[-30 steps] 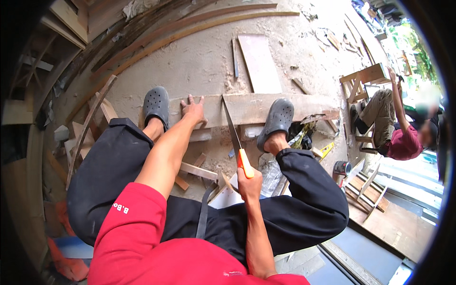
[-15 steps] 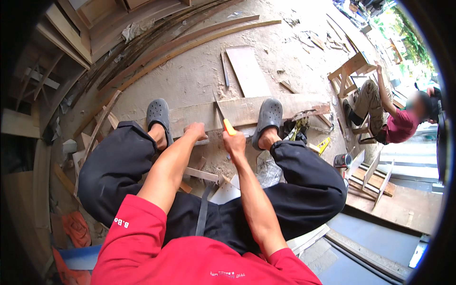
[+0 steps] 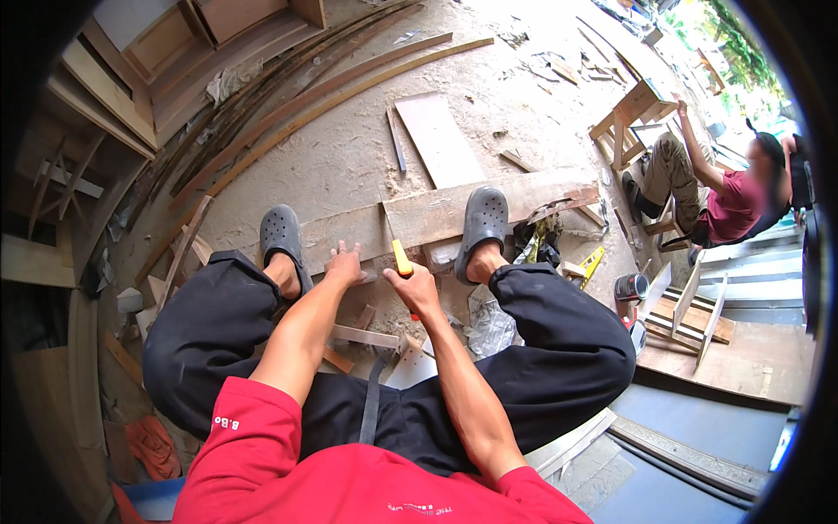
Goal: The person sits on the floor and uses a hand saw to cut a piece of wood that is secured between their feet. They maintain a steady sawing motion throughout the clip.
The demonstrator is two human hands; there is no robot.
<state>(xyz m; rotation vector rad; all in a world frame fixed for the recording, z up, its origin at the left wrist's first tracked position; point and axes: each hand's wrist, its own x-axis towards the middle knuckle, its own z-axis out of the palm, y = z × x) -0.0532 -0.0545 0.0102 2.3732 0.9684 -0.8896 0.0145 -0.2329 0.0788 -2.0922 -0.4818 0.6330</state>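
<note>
My right hand [image 3: 414, 288] is closed round the yellow and orange handle of a handsaw [image 3: 401, 255]. Its thin blade stands across a long wooden plank [image 3: 534, 194], at a line about midway along it. To the left of the saw, my left hand [image 3: 346, 265] rests on the plank's near edge with its fingers spread. Both feet, in grey clogs, press on the plank, the left clog [image 3: 280, 231] near one end and the right clog [image 3: 485, 217] beyond the saw.
A pale board [image 3: 436, 138] lies beyond the plank. Long wood strips [image 3: 349, 83] curve along the far left, beside wooden cabinets [image 3: 223, 52]. Near my right knee are a yellow level [image 3: 594, 265] and a tin can [image 3: 630, 286]. A co-worker [image 3: 729, 192] sits at right, by a wooden stool [image 3: 630, 118].
My left hand has opened out, its fingers now spread on the plank. The saw handle has swung more upright and nearer to me, and the view has shifted slightly.
</note>
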